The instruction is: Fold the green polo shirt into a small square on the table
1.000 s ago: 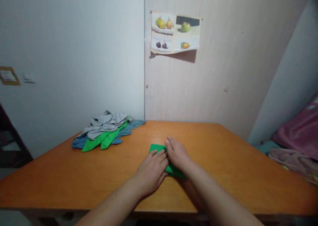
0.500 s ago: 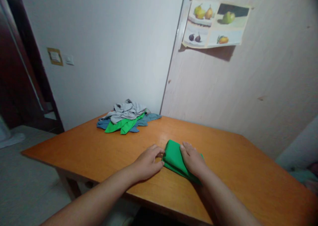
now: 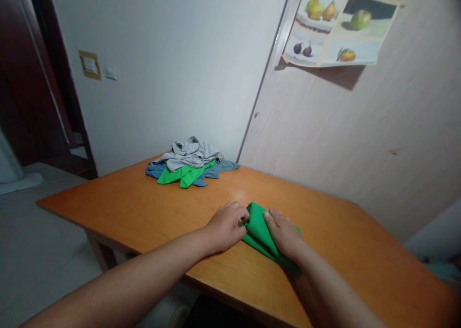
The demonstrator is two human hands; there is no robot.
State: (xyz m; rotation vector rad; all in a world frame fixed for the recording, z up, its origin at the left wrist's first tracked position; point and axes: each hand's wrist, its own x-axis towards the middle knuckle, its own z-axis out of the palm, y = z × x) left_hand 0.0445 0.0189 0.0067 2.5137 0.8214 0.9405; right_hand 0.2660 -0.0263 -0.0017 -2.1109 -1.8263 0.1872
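Observation:
A folded green cloth (image 3: 257,227) lies on the orange wooden table (image 3: 151,208) in front of me. My left hand (image 3: 225,226) is curled at the cloth's left edge, its fingers pinching the fold. My right hand (image 3: 284,234) rests on top of the cloth's right half, fingers together and pressing down on it. The near end of the cloth runs under my right wrist.
A heap of clothes (image 3: 189,162), grey on top of green and blue, sits at the table's far corner by the white wall. A fruit poster (image 3: 338,28) hangs on the wood panel behind. A dark doorway (image 3: 39,92) stands at the left.
My view has swung left and tilted. My left hand moved from lying flat on the cloth to gripping its left edge, and the cloth now looks thicker and narrower.

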